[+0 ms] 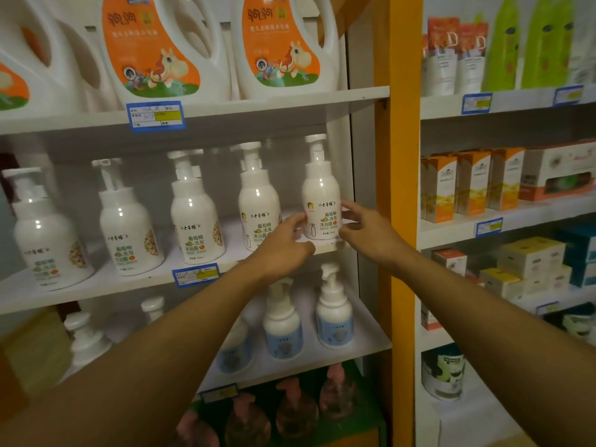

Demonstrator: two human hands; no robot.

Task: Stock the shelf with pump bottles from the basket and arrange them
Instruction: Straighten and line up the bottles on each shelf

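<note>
Several white pump bottles stand in a row on the middle shelf (96, 287). The rightmost pump bottle (320, 191) stands upright at the shelf's right end, label facing me. My left hand (285, 243) touches its lower left side with the fingertips. My right hand (366, 229) holds its lower right side, fingers curled around the label. The neighbouring pump bottle (258, 198) is partly hidden behind my left hand. Further left stand three more pump bottles, the nearest to my hands being (195, 214). No basket is in view.
Large white and orange jugs (161, 50) fill the shelf above. Blue-labelled pump bottles (333, 314) sit on the shelf below, pink ones (296, 408) lower down. An orange post (401, 188) divides this bay from the right bay with its boxes (471, 185).
</note>
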